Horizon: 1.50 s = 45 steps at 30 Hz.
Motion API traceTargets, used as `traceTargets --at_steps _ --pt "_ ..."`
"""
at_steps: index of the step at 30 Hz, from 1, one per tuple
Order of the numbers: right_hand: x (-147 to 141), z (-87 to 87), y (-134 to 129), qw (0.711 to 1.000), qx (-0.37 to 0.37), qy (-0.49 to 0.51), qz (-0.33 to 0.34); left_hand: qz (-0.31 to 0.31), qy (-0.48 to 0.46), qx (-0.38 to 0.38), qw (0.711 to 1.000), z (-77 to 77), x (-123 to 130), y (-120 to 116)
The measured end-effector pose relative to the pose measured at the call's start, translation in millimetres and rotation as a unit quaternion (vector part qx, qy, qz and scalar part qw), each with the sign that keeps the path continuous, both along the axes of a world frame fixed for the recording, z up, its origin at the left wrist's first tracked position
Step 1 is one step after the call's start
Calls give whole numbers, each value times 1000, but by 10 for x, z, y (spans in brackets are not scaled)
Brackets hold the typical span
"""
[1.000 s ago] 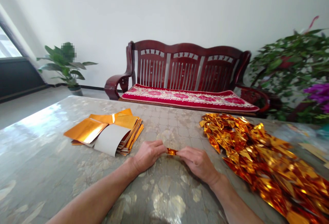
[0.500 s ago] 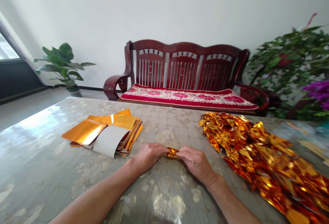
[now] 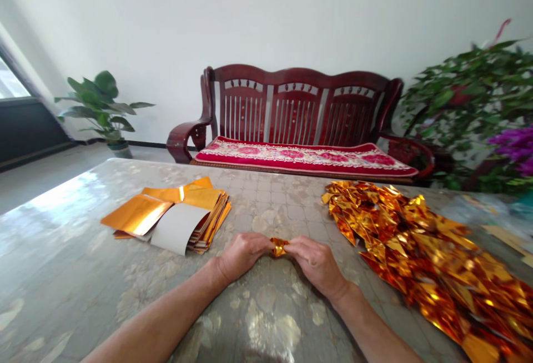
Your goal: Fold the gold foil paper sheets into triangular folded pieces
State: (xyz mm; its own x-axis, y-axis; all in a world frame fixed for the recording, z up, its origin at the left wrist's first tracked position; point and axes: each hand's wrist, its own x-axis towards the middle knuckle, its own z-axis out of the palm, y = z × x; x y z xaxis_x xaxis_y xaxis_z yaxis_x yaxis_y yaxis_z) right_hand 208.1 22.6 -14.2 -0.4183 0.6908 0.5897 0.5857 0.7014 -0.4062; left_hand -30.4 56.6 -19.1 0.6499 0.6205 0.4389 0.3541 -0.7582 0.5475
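Open counter (image 3: 270, 196), far edge (image 3: 145, 165) visible, separates papers (image 3: 179, 227) from foil pile (image 3: 420, 257); left hand (image 3: 245, 252) and right hand (image 3: 318, 263) pinch a gold piece (image 3: 278, 247), plumper than before.

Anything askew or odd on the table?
Slightly: the paper stack beyond the left hand is splayed unevenly, and its front sheet shows a grey face while the others on top show gold. No spill visible.

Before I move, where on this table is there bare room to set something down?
The tabletop is bare between the gold foil sheets and the folded foil pile, beyond the left hand and right hand. More bare room lies left of the sheets and between the forearms. The right side is crowded: that pile, with clear plastic behind.
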Motion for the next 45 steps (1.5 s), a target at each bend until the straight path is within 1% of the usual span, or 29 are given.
traceTargets --at_steps 6,10,15,19,22,26,33,38,41,45 --pt "-33 13 -15 1000 -8 7 1 2 -6 -29 1000 14 18 -6" --pt "-55 4 -8 1000 -23 15 -13 11 -21 -46 999 12 33 5" --pt "-41 -35 10 998 -45 20 -30 54 -37 -80 995 -10 53 -1" --pt "-27 -55 14 999 -42 15 -32 116 -6 -120 986 5 68 -24" --pt "-32 -57 13 999 -37 17 -34 153 15 -129 980 27 72 -33" --pt "-47 -45 12 998 -37 19 -37 157 23 -128 979 41 74 -42" --pt "-65 -33 8 998 -34 25 -54 140 10 -131 981 40 95 -44" --pt "-91 -46 1 994 -51 33 -93 140 -14 -144 980 53 118 -66" --pt "-91 -69 3 990 -51 27 -126 161 -15 -150 975 55 130 -81" --pt "-79 -86 4 987 -54 6 -150 190 19 -138 972 83 136 -101"
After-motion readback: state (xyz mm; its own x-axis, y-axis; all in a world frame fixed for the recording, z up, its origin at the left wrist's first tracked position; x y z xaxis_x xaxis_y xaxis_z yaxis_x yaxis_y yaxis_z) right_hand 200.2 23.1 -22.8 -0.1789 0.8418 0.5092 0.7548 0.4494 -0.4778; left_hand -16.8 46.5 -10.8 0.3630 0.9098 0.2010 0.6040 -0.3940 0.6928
